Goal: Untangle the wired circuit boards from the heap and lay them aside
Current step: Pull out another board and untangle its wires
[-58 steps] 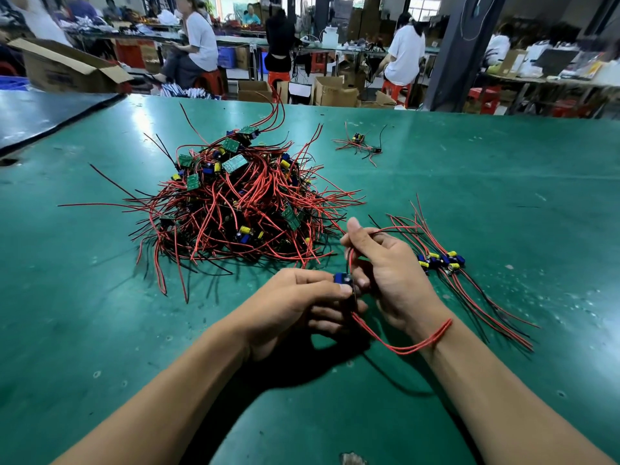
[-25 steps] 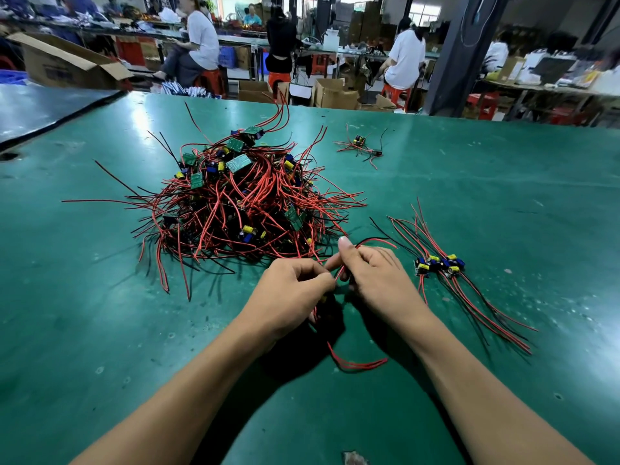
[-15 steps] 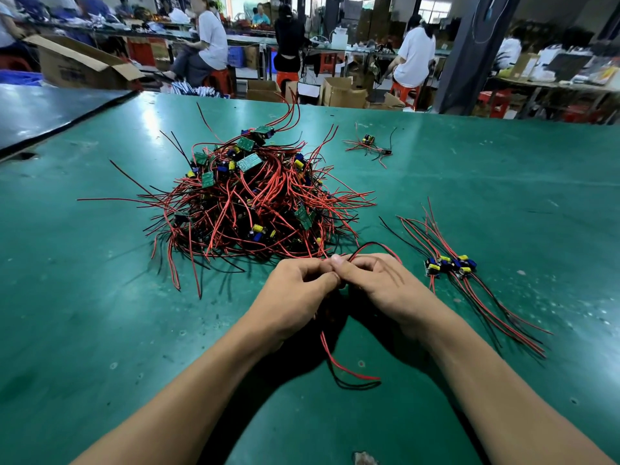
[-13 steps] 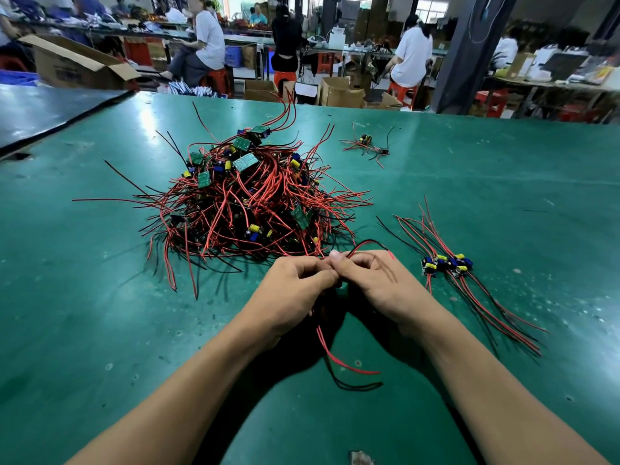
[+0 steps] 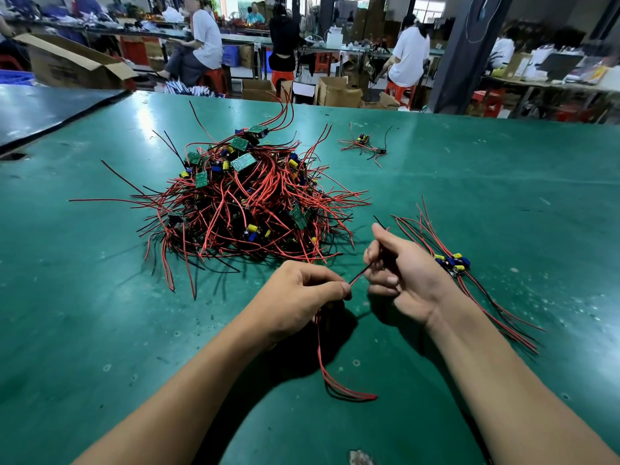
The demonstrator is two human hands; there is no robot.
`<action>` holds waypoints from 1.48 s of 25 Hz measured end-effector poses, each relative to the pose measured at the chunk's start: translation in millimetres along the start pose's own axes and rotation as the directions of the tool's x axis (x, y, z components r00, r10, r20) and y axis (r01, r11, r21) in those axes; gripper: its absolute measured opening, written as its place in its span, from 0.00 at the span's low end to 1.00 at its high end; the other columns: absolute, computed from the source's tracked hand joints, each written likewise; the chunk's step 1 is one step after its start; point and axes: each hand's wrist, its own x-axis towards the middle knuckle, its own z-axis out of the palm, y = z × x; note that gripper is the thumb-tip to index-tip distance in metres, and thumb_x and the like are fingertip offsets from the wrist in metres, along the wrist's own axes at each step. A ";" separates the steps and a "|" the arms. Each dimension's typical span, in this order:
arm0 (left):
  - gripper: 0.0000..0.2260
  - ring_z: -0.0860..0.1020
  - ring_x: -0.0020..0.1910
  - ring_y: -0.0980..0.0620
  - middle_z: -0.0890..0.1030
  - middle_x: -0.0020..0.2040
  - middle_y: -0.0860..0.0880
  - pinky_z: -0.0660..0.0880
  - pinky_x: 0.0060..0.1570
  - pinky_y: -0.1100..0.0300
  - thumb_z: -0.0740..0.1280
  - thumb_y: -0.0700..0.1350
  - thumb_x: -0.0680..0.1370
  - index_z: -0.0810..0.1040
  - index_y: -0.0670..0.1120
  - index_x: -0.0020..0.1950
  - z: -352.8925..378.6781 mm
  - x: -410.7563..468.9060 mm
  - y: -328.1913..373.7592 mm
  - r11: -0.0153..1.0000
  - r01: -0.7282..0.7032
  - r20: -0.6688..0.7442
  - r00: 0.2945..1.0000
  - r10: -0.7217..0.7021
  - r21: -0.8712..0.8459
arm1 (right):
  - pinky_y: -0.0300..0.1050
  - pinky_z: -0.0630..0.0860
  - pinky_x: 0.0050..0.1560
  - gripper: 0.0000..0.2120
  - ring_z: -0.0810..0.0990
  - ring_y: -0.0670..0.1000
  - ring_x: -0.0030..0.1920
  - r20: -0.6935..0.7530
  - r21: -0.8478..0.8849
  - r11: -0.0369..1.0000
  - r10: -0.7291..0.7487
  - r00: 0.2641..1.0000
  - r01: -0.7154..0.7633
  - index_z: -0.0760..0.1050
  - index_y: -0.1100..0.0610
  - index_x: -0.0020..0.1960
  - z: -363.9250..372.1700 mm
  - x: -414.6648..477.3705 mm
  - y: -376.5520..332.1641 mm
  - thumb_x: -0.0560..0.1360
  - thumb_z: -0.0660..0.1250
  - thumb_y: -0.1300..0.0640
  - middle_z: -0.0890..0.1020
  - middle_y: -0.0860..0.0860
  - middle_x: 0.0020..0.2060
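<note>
Green bench (image 5: 503,196): leads (image 5: 358,276) pinched taut between left hand (image 5: 298,293) and right hand (image 5: 402,276); laid-aside bundle (image 5: 451,261) just right, nearest the right hand.

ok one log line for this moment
left hand: pinches wire | right hand: holds same wire | heap: beyond hands | laid-aside bundle: by right hand

Your left hand (image 5: 302,293) grips red and black leads (image 5: 320,357) that trail toward you over the green table (image 5: 503,196). Your right hand (image 5: 402,276) pinches one taut lead (image 5: 358,279) stretched between both hands. The tangled heap (image 5: 241,203) lies just beyond, and a bundle of wired boards (image 5: 449,263) lies beside your right hand.
</note>
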 end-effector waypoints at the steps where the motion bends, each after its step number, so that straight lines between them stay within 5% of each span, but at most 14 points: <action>1: 0.06 0.72 0.33 0.50 0.79 0.32 0.47 0.68 0.38 0.55 0.71 0.42 0.76 0.85 0.43 0.39 -0.7 -0.7 -0.2 1.000 0.004 0.006 1.000 -0.004 0.008 | 0.32 0.55 0.15 0.25 0.58 0.43 0.17 0.033 0.019 0.999 0.032 0.999 -0.033 0.73 0.56 0.27 -1.9 -0.7 -1.3 0.80 0.63 0.47 0.67 0.50 0.27; 5: 0.07 0.73 0.30 0.50 0.78 0.31 0.46 0.69 0.36 0.55 0.70 0.42 0.77 0.84 0.42 0.40 2.1 -1.2 -0.5 0.998 0.032 -0.054 0.998 -0.035 -0.056 | 0.33 0.57 0.18 0.21 0.61 0.42 0.21 0.042 -0.095 0.995 -0.020 0.999 0.024 0.83 0.60 0.40 -0.6 -0.8 4.4 0.78 0.65 0.43 0.70 0.48 0.29; 9: 0.08 0.75 0.26 0.48 0.80 0.34 0.39 0.71 0.28 0.61 0.69 0.42 0.78 0.83 0.38 0.43 2.7 -2.4 0.5 0.967 0.069 -0.105 0.990 -0.097 -0.244 | 0.33 0.65 0.23 0.18 0.64 0.42 0.26 0.268 -0.160 0.979 -0.077 0.961 0.123 0.85 0.61 0.54 10.6 -0.4 23.2 0.73 0.69 0.48 0.73 0.48 0.33; 15: 0.07 0.76 0.28 0.52 0.79 0.32 0.43 0.73 0.25 0.64 0.69 0.38 0.77 0.83 0.38 0.40 0.2 -1.8 6.0 0.928 0.107 -0.040 0.991 -0.130 -0.357 | 0.34 0.60 0.21 0.15 0.62 0.43 0.22 0.135 -0.267 0.937 -0.194 0.972 0.224 0.86 0.56 0.43 7.8 4.4 23.9 0.72 0.71 0.44 0.70 0.45 0.26; 22: 0.08 0.74 0.25 0.54 0.79 0.30 0.45 0.71 0.26 0.65 0.69 0.39 0.76 0.83 0.40 0.38 -0.5 -3.3 7.0 0.959 0.096 0.072 0.994 -0.079 -0.268 | 0.34 0.56 0.19 0.15 0.58 0.43 0.21 -0.150 -0.111 0.927 -0.372 0.916 0.358 0.84 0.58 0.36 -1.1 9.6 10.1 0.72 0.72 0.46 0.66 0.46 0.26; 26: 0.09 0.74 0.25 0.53 0.80 0.30 0.45 0.72 0.26 0.65 0.70 0.40 0.76 0.84 0.42 0.36 -5.1 -3.2 6.1 0.967 0.119 0.120 0.988 -0.093 -0.227 | 0.34 0.55 0.18 0.17 0.58 0.42 0.19 -0.200 0.080 0.958 -0.254 0.946 0.274 0.79 0.60 0.38 3.1 7.8 5.3 0.79 0.68 0.48 0.69 0.46 0.27; 30: 0.07 0.75 0.27 0.53 0.81 0.31 0.45 0.74 0.28 0.64 0.71 0.41 0.76 0.84 0.41 0.39 -6.4 -3.0 3.6 0.984 0.102 0.166 0.983 -0.077 -0.144 | 0.34 0.53 0.15 0.23 0.57 0.43 0.16 -0.045 0.314 0.949 -0.007 0.999 0.021 0.68 0.56 0.30 -1.5 1.4 -5.6 0.82 0.62 0.50 0.66 0.48 0.24; 34: 0.07 0.75 0.30 0.49 0.82 0.31 0.45 0.75 0.30 0.62 0.71 0.42 0.76 0.84 0.41 0.39 -6.7 -3.3 3.1 0.989 0.110 0.175 0.980 -0.091 -0.102 | 0.34 0.51 0.15 0.25 0.56 0.43 0.15 0.038 0.338 0.937 0.077 0.996 -0.085 0.67 0.56 0.25 -4.6 -1.5 -5.8 0.81 0.62 0.53 0.62 0.48 0.25; 37: 0.07 0.75 0.31 0.48 0.81 0.31 0.44 0.75 0.30 0.62 0.71 0.41 0.75 0.84 0.40 0.39 -7.4 -4.5 5.0 0.984 0.118 0.159 0.983 -0.096 -0.134 | 0.32 0.53 0.15 0.24 0.58 0.42 0.16 -0.020 0.287 0.957 0.057 0.998 -0.049 0.75 0.57 0.28 0.0 -2.2 -2.8 0.78 0.66 0.44 0.67 0.47 0.27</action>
